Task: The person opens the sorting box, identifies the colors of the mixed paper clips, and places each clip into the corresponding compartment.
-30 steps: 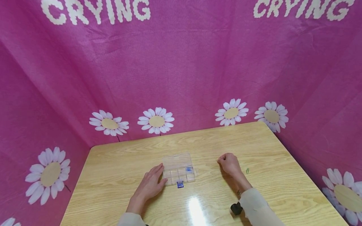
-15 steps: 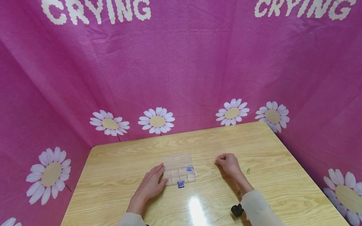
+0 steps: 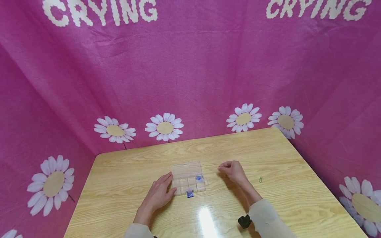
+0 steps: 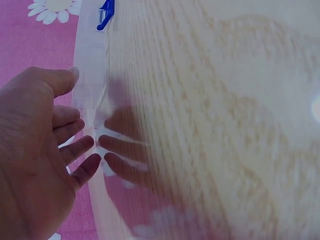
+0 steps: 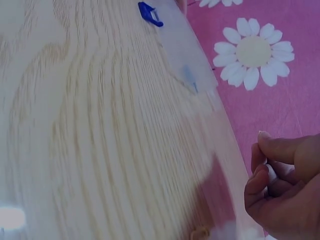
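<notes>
A clear plastic compartment box (image 3: 187, 184) with a blue latch (image 3: 190, 194) lies on the table, its lid (image 3: 187, 168) folded back. Small blue things (image 3: 199, 178) show in one right-hand compartment. My left hand (image 3: 160, 192) rests along the box's left side with relaxed fingers, thumb touching its near corner. To the right of the box, my right hand (image 3: 234, 172) hangs over the table, thumb and index fingertips pinched together. In the right wrist view a small pale bit (image 5: 270, 172) shows among the fingers; I cannot tell what it is.
A green paper clip (image 3: 260, 179) lies on the wooden table (image 3: 143, 162) to the right of my right hand. A pink cloth (image 3: 196, 72) with daisies hangs behind the table's far edge and along both sides. A black strap piece (image 3: 244, 221) sits at my right wrist.
My right hand has moved left toward the box, still pinched. A small clip-like thing beside my right wrist earlier is now covered by the forearm. My left hand and the box have stayed put.
</notes>
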`<state>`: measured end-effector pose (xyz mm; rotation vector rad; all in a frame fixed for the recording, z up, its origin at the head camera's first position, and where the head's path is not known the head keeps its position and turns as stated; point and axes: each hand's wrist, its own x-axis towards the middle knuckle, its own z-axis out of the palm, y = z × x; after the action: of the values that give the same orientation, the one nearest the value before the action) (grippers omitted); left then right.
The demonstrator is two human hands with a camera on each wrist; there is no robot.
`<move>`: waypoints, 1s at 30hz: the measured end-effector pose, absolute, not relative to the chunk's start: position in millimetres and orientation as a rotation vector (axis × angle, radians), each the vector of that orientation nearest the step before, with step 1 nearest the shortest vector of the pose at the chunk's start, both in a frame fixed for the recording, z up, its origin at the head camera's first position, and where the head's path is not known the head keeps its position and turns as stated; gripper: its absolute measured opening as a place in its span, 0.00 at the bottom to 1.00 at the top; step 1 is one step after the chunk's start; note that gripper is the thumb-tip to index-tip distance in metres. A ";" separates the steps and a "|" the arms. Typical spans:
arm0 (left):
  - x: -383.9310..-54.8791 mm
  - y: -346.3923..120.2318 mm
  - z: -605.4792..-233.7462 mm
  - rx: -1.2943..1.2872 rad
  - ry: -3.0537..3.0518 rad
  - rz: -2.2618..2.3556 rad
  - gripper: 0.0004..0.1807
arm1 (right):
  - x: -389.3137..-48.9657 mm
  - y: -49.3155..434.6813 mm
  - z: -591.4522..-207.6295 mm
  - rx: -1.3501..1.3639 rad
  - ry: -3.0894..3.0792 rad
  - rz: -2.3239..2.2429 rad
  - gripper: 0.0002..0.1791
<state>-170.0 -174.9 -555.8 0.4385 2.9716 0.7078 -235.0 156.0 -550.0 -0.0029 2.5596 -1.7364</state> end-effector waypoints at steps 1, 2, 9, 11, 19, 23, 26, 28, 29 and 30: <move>-169.9 -174.9 -555.7 0.439 2.972 0.709 0.34 | -234.7 154.0 -550.1 -0.001 2.546 -1.747 0.06; -169.9 -175.0 -555.5 0.440 2.972 0.711 0.33 | -234.2 151.8 -549.6 0.001 2.533 -1.756 0.05; -169.8 -175.7 -555.1 0.419 2.959 0.714 0.34 | -232.7 137.2 -547.8 -0.052 2.469 -1.777 0.06; -169.8 -175.8 -554.9 0.414 2.957 0.714 0.34 | -232.5 133.5 -546.9 -0.055 2.459 -1.770 0.05; -170.6 -175.2 -554.2 0.398 2.952 0.712 0.34 | -231.3 117.6 -542.6 -0.081 2.430 -1.741 0.05; -170.7 -175.1 -554.5 0.405 2.953 0.716 0.34 | -229.4 108.8 -540.9 -0.097 2.407 -1.744 0.05; -170.6 -174.9 -554.6 0.409 2.954 0.724 0.34 | -228.3 102.4 -541.4 -0.105 2.415 -1.735 0.04; -170.6 -174.8 -554.8 0.410 2.955 0.725 0.34 | -228.1 98.4 -542.1 -0.109 2.429 -1.722 0.04; -170.5 -174.7 -554.7 0.409 2.955 0.726 0.34 | -227.5 96.7 -542.0 -0.112 2.430 -1.717 0.04; -170.6 -174.6 -554.8 0.410 2.956 0.727 0.34 | -227.2 95.1 -542.2 -0.117 2.435 -1.709 0.04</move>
<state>-170.6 -174.6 -554.8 0.4100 2.9556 0.7273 -227.2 95.1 -542.2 -0.1168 2.4351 -1.7091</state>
